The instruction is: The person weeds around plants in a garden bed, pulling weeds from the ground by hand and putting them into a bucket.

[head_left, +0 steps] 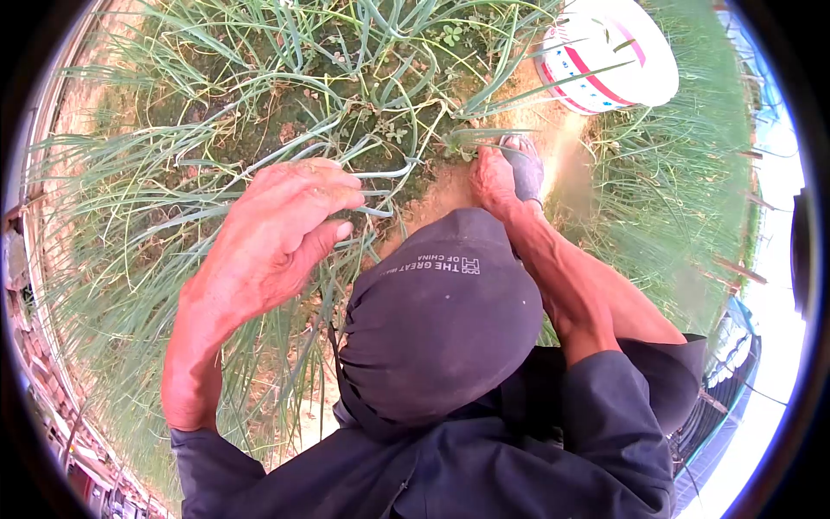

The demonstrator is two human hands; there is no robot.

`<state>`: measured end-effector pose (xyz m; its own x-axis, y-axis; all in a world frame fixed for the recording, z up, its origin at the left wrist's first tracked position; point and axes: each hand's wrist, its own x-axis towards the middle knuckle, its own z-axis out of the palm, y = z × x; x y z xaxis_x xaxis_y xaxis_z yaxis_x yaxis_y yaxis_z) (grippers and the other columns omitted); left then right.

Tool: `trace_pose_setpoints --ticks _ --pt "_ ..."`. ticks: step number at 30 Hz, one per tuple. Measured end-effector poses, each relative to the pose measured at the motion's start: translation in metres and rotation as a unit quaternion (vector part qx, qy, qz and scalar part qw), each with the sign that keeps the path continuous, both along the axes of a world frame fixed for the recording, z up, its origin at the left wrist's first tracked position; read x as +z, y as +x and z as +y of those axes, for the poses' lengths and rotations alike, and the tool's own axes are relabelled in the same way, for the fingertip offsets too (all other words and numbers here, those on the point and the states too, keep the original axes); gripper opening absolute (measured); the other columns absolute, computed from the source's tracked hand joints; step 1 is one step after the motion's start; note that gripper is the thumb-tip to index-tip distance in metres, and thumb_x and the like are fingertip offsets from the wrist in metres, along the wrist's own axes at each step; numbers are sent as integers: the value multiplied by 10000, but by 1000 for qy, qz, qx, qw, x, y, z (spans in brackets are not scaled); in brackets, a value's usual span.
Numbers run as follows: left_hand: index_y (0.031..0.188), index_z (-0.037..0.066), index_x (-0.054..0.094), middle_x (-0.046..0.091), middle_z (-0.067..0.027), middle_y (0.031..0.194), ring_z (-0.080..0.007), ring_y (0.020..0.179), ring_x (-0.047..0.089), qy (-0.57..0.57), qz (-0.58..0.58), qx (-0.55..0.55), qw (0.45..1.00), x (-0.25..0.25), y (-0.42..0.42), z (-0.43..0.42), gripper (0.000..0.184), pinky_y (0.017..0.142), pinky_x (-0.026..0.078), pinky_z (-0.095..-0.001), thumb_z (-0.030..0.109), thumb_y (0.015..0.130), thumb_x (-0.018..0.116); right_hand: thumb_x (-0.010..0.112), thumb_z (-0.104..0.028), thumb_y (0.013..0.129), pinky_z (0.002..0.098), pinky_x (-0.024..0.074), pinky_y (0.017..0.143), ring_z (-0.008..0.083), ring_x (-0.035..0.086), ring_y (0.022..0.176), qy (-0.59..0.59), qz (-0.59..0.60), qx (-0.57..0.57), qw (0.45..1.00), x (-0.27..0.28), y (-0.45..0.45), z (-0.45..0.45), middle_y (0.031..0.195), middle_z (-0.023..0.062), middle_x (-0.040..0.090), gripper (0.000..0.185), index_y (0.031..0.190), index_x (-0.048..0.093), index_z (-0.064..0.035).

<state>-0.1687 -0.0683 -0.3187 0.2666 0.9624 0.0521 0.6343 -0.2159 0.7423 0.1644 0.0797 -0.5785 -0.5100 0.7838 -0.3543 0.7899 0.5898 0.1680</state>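
Note:
My left hand (281,225) is over the long green onion-like leaves (207,138), its fingers bent and its thumb apart from them. A few leaves pass just beyond its fingertips; none is plainly gripped. Low by the bare soil, my right hand (494,180) has its fingers drawn together and pointing down, next to a grey-covered foot (524,169). Leaves lie at its fingertips, but what it holds, if anything, I cannot make out. A dark cap (441,320) with white lettering covers the lower middle of the view.
A white bucket (609,56) with red bands and blue marks stands at upper right on a sandy path (527,104), with some leaf pieces on it. Dense green plants (657,164) grow beyond the path. Netting and stakes (743,272) line the right edge.

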Motion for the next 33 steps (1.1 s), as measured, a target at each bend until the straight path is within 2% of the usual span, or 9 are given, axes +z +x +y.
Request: trace_pose_setpoints --ticks 5,10,12,16,18,21,29,32,33 --pt "1054 40 640 657 -104 1104 -323 1117 579 -13 -4 28 1000 3 -4 -7 258 963 447 -422 23 799 671 447 -128 886 341 502 678 245 629 839 120 -202 284 930 -4 -9 11 1067 200 636 367 1139 589 98" --pt "1038 32 640 662 -112 1084 -325 1100 593 -16 6 26 1000 9 -4 -5 235 943 460 -422 38 806 673 473 -127 867 336 501 643 243 622 798 -63 -97 235 965 -23 -25 17 985 166 646 352 1107 607 93" --pt "1033 32 640 662 -112 1081 -323 1099 596 -21 11 31 999 10 -2 -2 227 936 464 -425 48 809 675 472 -117 875 394 483 485 304 615 563 -68 67 213 972 -12 -39 8 679 154 607 221 1017 499 50" --pt "1026 34 643 663 -112 1072 -325 1101 597 -47 21 36 998 13 0 9 218 942 460 -426 60 813 677 510 -128 865 424 503 535 339 640 650 75 49 325 941 -20 -79 5 794 214 608 158 938 458 2" --pt "1019 36 647 666 -110 1064 -326 1101 597 -65 29 39 997 15 2 14 209 945 458 -427 67 814 680 515 -139 858 364 501 600 264 602 705 -32 93 202 974 -29 -102 8 823 142 592 224 1017 544 14" --pt "1029 49 662 659 -88 1088 -298 1096 597 -70 35 34 996 13 1 26 252 903 470 -394 53 781 704 594 -209 881 408 522 713 317 628 834 -176 295 -6 939 -17 -130 20 919 165 576 357 1166 510 -10" --pt "1019 37 667 669 -106 1059 -321 1060 616 -111 13 36 993 23 7 68 248 905 472 -418 52 775 709 561 -138 838 434 529 715 329 621 857 -106 295 139 939 -11 -148 31 943 172 558 229 1047 575 -48" --pt "1023 16 652 676 -122 1032 -338 1032 625 -133 11 52 990 29 9 80 213 934 464 -449 77 822 684 554 -76 798 393 542 606 312 638 743 -108 264 211 935 -12 -151 37 876 188 574 238 1016 572 16" --pt "1024 16 652 676 -122 1034 -337 1031 625 -140 15 57 988 31 8 82 212 933 465 -444 73 822 682 570 -72 777 358 539 499 272 641 630 -46 293 275 915 -12 -151 42 721 147 579 171 900 606 42"
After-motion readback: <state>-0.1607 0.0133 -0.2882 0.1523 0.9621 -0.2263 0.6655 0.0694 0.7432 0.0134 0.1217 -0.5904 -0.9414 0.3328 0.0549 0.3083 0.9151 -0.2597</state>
